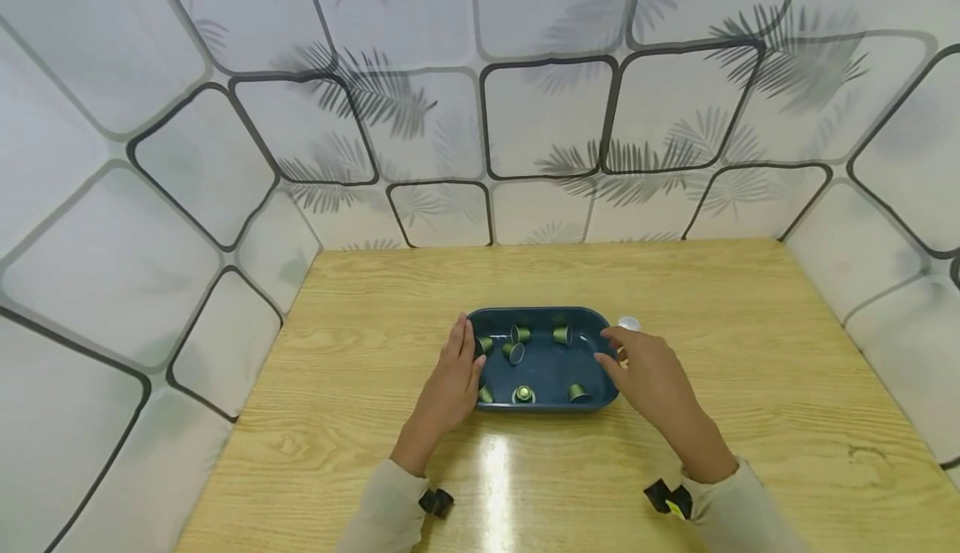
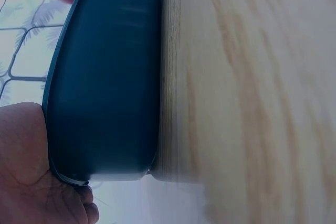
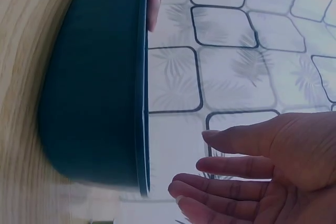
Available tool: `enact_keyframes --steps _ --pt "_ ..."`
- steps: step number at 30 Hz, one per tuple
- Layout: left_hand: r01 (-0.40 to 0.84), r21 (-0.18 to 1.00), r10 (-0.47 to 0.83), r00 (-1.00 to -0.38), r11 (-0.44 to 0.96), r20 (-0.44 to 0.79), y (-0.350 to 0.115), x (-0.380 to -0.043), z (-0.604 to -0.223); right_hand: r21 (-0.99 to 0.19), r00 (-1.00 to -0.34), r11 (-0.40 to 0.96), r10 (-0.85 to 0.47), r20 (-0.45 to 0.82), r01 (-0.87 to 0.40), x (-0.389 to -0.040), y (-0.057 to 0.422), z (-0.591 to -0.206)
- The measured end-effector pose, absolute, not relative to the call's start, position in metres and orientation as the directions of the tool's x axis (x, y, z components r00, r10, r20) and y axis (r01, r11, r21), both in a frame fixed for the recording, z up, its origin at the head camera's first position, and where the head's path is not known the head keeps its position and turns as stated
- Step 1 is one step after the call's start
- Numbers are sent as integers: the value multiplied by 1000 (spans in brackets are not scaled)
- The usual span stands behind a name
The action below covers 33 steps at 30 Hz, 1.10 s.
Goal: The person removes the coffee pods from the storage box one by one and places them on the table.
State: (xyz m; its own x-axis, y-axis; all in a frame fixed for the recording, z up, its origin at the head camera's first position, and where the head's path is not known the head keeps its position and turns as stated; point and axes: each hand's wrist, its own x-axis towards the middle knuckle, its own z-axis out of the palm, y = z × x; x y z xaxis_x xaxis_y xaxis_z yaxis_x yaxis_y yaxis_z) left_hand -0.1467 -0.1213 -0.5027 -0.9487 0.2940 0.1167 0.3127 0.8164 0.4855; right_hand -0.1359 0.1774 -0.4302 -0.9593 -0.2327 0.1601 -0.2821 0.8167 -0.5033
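A dark blue rectangular dish [image 1: 542,374] stands on the table, holding several small green coffee capsules [image 1: 562,335]. Some of the capsules lie on their sides; one near the front wall [image 1: 523,394] has its narrow end up. My left hand [image 1: 447,378] rests along the dish's left end, fingers straight and thumb at the rim. The left wrist view shows that palm [image 2: 23,156] against the dish. Beside the right end is my right hand [image 1: 652,374], fingers loosely bent; in the right wrist view a gap separates its fingertips [image 3: 181,190] from the dish wall [image 3: 94,87].
A small pale round object [image 1: 628,323], partly hidden by the right hand, lies on the table just beyond the dish's right end. The wooden table [image 1: 375,303] meets patterned fabric walls [image 1: 547,119] at the back and both sides.
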Motion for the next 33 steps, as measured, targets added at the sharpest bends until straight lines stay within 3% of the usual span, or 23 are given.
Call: enact_keyframes --steps 33 --pt "311 490 289 -949 814 123 -120 -146 -502 -543 -955 792 -287 72 -279 -141 111 -476"
